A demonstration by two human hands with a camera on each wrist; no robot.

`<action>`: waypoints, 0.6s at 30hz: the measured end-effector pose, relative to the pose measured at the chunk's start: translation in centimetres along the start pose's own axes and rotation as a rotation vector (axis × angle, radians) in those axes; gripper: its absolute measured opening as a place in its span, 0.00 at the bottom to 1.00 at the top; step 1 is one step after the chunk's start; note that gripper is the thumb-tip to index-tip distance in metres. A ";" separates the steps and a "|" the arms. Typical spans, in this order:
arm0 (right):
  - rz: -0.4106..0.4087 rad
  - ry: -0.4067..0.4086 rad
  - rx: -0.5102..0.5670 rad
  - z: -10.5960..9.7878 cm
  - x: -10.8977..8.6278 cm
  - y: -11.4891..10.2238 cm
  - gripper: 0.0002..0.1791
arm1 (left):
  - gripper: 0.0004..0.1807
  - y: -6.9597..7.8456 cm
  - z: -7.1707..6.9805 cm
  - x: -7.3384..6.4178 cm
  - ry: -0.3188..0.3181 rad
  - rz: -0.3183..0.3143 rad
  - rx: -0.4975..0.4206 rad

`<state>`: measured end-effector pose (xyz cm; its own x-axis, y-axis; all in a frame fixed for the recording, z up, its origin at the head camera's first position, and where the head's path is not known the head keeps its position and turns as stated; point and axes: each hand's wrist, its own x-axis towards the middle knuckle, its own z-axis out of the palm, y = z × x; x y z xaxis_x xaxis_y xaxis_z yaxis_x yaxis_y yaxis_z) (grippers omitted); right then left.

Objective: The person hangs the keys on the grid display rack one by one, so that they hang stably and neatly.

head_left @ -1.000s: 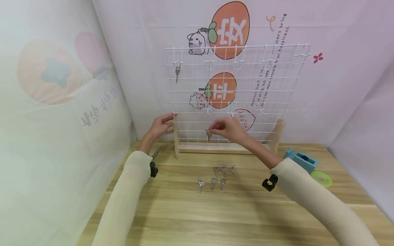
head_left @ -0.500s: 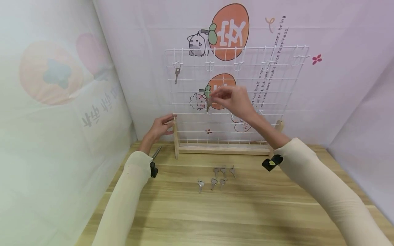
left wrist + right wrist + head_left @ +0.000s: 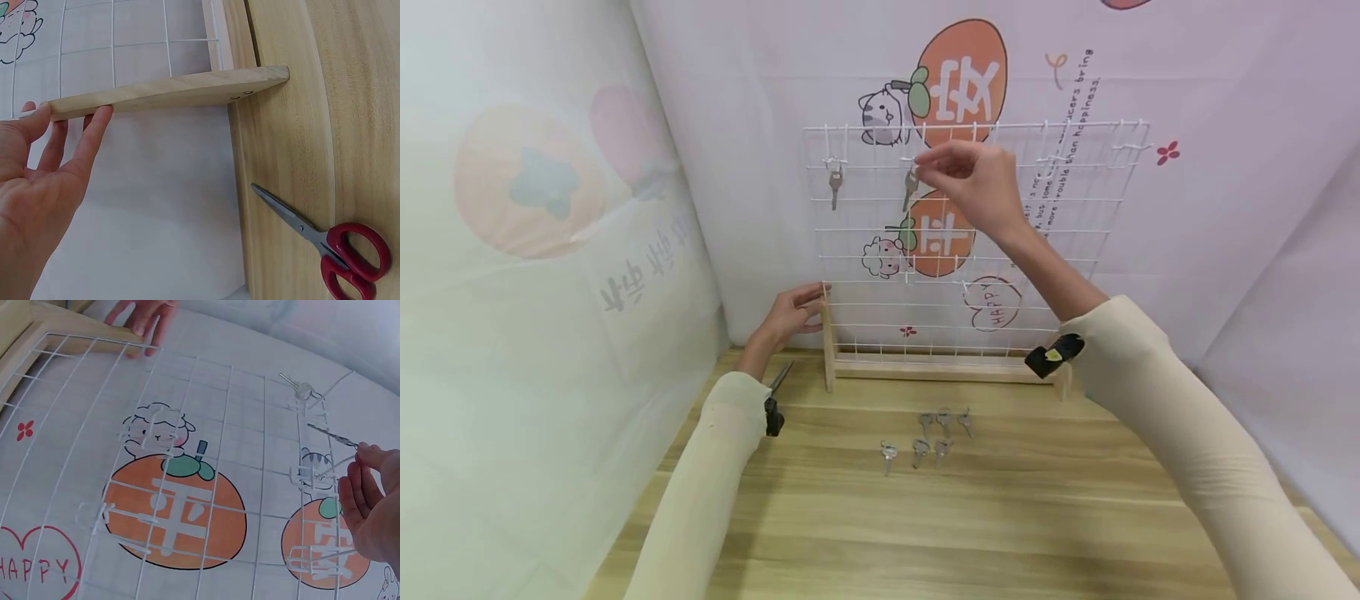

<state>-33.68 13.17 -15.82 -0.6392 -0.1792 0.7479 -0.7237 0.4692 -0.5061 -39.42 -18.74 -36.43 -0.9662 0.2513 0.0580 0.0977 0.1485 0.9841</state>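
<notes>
My right hand [image 3: 977, 183] pinches a key [image 3: 912, 188] by its ring end, right at a white hook on the upper part of the wire rack [image 3: 850, 230]. In the right wrist view that key [image 3: 334, 435] sticks out from the fingertips toward the grid. Another key [image 3: 836, 188] hangs from the hook at the upper left. My left hand [image 3: 790, 315] holds the top of the rack's wooden side support [image 3: 162, 90], with thumb and fingers about its end. Several loose keys [image 3: 921, 452] lie on the table in front of the rack.
Scissors [image 3: 312, 234] with red handles lie on the wooden table [image 3: 880, 533] beside the left support. More white hooks [image 3: 312, 556] hang along the rack, some of them lower down. Printed cloth stands behind it, and pale cloth walls close in both sides.
My right hand has risen with the key from low on the rack to the upper row of hooks. The left hand has stayed at the wooden support.
</notes>
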 end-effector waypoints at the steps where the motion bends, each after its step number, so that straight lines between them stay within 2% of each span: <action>1: 0.007 0.009 -0.003 0.0 0.3 -0.1 0.09 | 0.26 0.0 -0.1 -0.1 0.002 -0.001 0.004; 8: 0.055 0.022 -0.029 0.2 1.2 -0.1 0.10 | 0.26 -0.1 0.2 -0.5 0.037 -0.009 0.018; 12: 0.085 0.000 -0.050 0.3 1.2 0.3 0.11 | 0.26 -0.2 0.4 -0.6 0.048 -0.004 0.023; 18: 0.088 -0.031 -0.070 0.4 1.0 0.5 0.12 | 0.26 -0.1 0.6 -1.1 0.060 0.007 0.035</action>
<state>-34.78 12.91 -15.44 -0.7077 -0.1609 0.6880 -0.6455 0.5432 -0.5369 -38.24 -18.43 -36.66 -0.9779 0.1948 0.0761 0.1121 0.1805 0.9772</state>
